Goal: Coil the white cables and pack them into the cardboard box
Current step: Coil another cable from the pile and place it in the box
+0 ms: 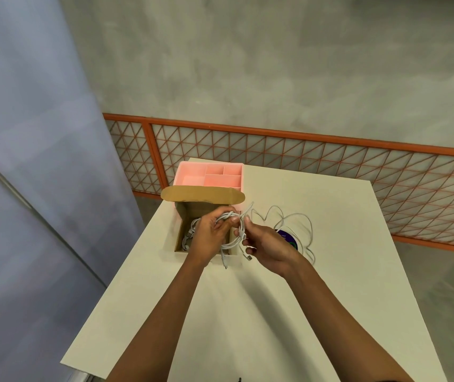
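An open cardboard box (pixel 179 238) stands on the white table (pixel 303 299), its lid flap (pixel 201 194) folded back. A coiled white cable (pixel 190 232) lies inside it. My left hand (pixel 209 238) is over the box and grips a looped white cable (pixel 232 241) by its top. My right hand (pixel 267 248) pinches the same cable just right of the loop. Two plug ends (pixel 248 257) dangle below the hands. A loose white cable (pixel 297 219) sprawls on the table to the right.
A pink divided organiser tray (pixel 237 169) stands behind the box. A dark round disc (pixel 289 238) lies under the loose cable, partly hidden by my right hand. An orange lattice railing (pixel 330 161) runs behind the table. The table's left edge is close to the box.
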`<state>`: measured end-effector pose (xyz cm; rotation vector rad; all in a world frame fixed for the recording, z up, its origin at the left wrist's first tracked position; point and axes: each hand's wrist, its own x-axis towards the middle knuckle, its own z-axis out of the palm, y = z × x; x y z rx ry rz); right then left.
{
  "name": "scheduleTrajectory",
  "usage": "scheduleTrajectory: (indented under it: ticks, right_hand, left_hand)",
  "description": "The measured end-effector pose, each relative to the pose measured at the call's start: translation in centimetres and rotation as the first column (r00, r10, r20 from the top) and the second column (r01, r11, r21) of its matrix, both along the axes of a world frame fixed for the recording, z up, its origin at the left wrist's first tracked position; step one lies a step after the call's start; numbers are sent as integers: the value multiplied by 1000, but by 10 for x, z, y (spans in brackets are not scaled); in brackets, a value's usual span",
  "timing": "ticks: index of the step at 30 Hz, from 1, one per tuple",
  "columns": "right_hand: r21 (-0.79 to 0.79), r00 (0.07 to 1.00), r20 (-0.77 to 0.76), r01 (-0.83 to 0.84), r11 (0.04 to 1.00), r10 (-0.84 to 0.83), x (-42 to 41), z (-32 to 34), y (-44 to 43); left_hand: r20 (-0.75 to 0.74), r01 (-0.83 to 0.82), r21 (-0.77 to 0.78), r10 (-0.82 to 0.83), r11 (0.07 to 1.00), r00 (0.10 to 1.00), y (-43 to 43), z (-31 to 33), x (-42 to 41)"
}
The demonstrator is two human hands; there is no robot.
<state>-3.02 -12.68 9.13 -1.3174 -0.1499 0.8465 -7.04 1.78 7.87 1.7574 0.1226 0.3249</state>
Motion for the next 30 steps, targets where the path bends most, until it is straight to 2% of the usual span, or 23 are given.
scheduleTrajectory:
  ticks: [4,7,9,12,15,19,24,27,30]
  right_hand:
    - [-26,995,90,-37,999,39,2,5,0]
    - [-143,991,125,-23,989,41,6,14,1]
    - [-195,994,94,-29,980,48,8,23,0]
    - [-164,984,1,-178,970,181,9,36,-2]
    - [-219,951,3,-301,928,309,7,40,-2]
    - [-302,847,141,-456,837,512,8,43,-8]
    - [-366,718,350,-487,793,602,5,41,-15]
    - [-371,658,397,-522,768,640,3,45,-23]
    - [-351,639,417,-543,763,646,6,51,-32]
  left_hand:
    - [-17,-32,-28,32,999,999,2,0,-1]
    - [-36,-88,-20,87,996,996,3,-4,-1]
    - [-39,-147,20,147,989,988,5,-8,0]
    - [-25,-199,46,200,979,979,6,-11,1]
    - [-13,-202,71,203,977,979,11,-15,4]
    - [31,-227,168,225,959,974,14,-19,4]
    - [132,-261,309,231,914,964,11,-21,2]
    - [98,-270,291,253,918,963,14,-21,-1]
    - [61,-232,217,224,948,973,19,-18,-1]
